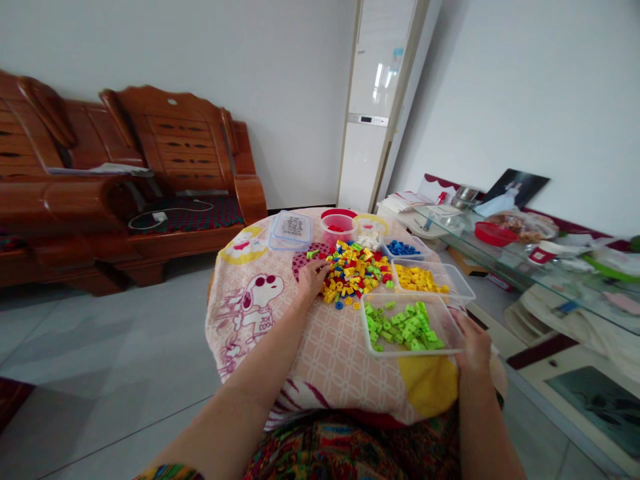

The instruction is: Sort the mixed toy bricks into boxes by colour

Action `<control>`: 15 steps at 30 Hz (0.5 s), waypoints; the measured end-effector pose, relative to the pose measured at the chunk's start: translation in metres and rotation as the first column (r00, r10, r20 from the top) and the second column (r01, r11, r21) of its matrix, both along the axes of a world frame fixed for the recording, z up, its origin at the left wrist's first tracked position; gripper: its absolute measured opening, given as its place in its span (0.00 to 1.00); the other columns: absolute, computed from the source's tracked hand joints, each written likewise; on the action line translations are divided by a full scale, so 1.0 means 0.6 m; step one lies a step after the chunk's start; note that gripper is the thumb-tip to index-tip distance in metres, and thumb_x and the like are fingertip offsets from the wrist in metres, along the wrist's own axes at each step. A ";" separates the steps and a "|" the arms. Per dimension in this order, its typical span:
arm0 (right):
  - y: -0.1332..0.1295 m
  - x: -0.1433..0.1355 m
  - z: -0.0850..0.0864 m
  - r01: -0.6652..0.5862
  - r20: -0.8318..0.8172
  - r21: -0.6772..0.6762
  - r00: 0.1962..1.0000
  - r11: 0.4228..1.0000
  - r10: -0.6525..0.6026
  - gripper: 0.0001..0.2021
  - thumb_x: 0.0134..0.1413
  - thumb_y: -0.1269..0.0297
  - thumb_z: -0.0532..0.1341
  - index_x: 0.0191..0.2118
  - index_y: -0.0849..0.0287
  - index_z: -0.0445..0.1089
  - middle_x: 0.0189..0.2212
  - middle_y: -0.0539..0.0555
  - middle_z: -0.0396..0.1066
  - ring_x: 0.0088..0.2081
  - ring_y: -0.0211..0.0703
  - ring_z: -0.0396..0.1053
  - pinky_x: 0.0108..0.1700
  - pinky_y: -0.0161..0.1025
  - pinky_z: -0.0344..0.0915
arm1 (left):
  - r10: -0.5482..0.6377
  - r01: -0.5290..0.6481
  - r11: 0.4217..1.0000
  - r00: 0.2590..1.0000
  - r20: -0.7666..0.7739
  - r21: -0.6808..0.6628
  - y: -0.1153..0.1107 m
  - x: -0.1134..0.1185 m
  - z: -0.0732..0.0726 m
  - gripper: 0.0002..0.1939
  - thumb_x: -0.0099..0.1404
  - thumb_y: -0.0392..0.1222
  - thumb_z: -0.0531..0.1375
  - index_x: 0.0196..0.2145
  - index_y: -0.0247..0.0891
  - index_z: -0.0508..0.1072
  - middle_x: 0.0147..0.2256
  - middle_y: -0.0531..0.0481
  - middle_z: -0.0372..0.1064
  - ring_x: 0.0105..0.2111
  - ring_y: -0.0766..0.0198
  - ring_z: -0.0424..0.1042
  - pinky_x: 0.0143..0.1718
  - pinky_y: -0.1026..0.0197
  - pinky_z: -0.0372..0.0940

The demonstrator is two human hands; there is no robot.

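Observation:
On a round cloth-covered table [325, 360] lies a pile of mixed small plastic bricks [353, 272]. My left hand [312, 279] is at the pile's left edge, fingers bent together; what they hold, if anything, is too small to name. My right hand [471, 339] grips the right rim of a clear box of green bricks [413, 327]. Behind that box stands a clear box of yellow bricks [420, 279], and farther back a box of blue bricks [403, 248]. A round pink tub [339, 227] with red pieces stands behind the pile, beside some white pieces [369, 240].
Clear lids [291, 231] lie at the table's back left. To the right is a glass-topped stand [505, 257] with a red bowl [495, 233], papers and a cup. Wooden chairs [175, 147] stand at the left, and a tall white cabinet-like unit [373, 113] behind.

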State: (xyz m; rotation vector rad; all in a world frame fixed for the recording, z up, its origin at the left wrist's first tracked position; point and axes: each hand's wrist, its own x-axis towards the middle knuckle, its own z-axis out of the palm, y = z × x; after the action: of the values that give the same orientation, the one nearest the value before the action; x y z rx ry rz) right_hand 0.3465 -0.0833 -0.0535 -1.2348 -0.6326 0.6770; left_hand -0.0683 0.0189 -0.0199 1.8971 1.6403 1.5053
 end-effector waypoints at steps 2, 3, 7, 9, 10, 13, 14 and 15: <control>0.002 0.001 -0.003 0.012 -0.004 -0.003 1.000 1.000 -0.012 0.15 0.38 0.55 0.74 0.35 0.57 0.83 0.36 0.55 0.84 0.38 0.51 0.80 0.41 0.44 0.76 | -0.064 0.061 0.993 0.998 0.026 0.106 -0.007 0.018 0.009 0.08 0.68 0.37 0.63 0.40 0.40 0.84 0.41 0.46 0.83 0.41 0.58 0.80 0.48 0.57 0.74; 0.003 0.002 -0.005 0.013 0.000 -0.001 1.000 1.000 -0.013 0.15 0.39 0.56 0.74 0.35 0.57 0.83 0.36 0.55 0.84 0.38 0.51 0.80 0.41 0.44 0.76 | -0.120 0.115 0.981 0.992 0.026 0.153 -0.013 0.031 0.013 0.08 0.69 0.38 0.63 0.41 0.40 0.84 0.40 0.46 0.83 0.41 0.58 0.80 0.47 0.58 0.74; 0.006 0.002 -0.004 0.003 0.031 0.023 1.000 1.000 -0.003 0.15 0.40 0.54 0.74 0.35 0.57 0.83 0.33 0.55 0.83 0.36 0.50 0.79 0.40 0.43 0.76 | -0.392 0.384 0.888 0.920 -0.022 0.252 -0.041 0.097 0.020 0.11 0.73 0.43 0.61 0.44 0.41 0.84 0.41 0.44 0.82 0.43 0.58 0.80 0.48 0.56 0.74; 0.005 0.000 0.000 -0.010 0.039 0.036 0.999 0.999 0.009 0.16 0.39 0.54 0.74 0.34 0.58 0.83 0.32 0.54 0.83 0.34 0.49 0.79 0.39 0.42 0.76 | -0.505 0.499 0.827 0.862 -0.048 0.260 -0.055 0.125 0.017 0.12 0.73 0.43 0.60 0.45 0.41 0.84 0.42 0.44 0.82 0.43 0.58 0.80 0.48 0.57 0.74; 0.004 -0.001 0.002 -0.010 0.027 0.037 1.000 0.999 0.009 0.16 0.38 0.54 0.74 0.34 0.58 0.83 0.31 0.54 0.83 0.34 0.48 0.79 0.38 0.42 0.76 | -0.549 0.544 0.798 0.834 -0.060 0.259 -0.060 0.136 0.015 0.12 0.74 0.43 0.60 0.45 0.41 0.83 0.42 0.43 0.82 0.43 0.58 0.80 0.48 0.57 0.74; 0.002 -0.004 0.007 -0.002 -0.015 0.031 1.000 1.000 0.002 0.15 0.36 0.55 0.75 0.33 0.57 0.83 0.31 0.53 0.82 0.34 0.47 0.79 0.37 0.40 0.76 | -0.606 0.611 0.752 0.788 -0.105 0.248 -0.067 0.149 0.010 0.14 0.74 0.43 0.58 0.51 0.40 0.81 0.46 0.41 0.82 0.47 0.57 0.80 0.51 0.56 0.74; 0.002 -0.005 0.008 0.001 -0.020 0.030 1.000 1.000 -0.001 0.15 0.36 0.55 0.75 0.33 0.57 0.83 0.31 0.53 0.83 0.34 0.47 0.79 0.37 0.40 0.76 | -0.598 0.607 0.756 0.793 -0.118 0.247 -0.067 0.147 0.009 0.15 0.75 0.42 0.57 0.52 0.40 0.80 0.48 0.41 0.81 0.49 0.56 0.80 0.52 0.55 0.73; 0.001 -0.005 0.009 -0.003 -0.014 0.029 1.000 1.000 0.004 0.15 0.36 0.56 0.75 0.33 0.57 0.84 0.31 0.53 0.83 0.34 0.47 0.79 0.37 0.39 0.76 | -0.574 0.586 0.772 0.809 -0.125 0.246 -0.065 0.142 0.009 0.15 0.75 0.41 0.56 0.53 0.40 0.80 0.49 0.41 0.81 0.50 0.56 0.79 0.53 0.54 0.73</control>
State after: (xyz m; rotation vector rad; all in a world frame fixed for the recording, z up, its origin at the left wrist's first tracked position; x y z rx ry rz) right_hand 0.3434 -0.0829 -0.0482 -1.2013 -0.6308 0.6770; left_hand 0.0170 -0.0200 -0.0145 2.3003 0.7377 1.4617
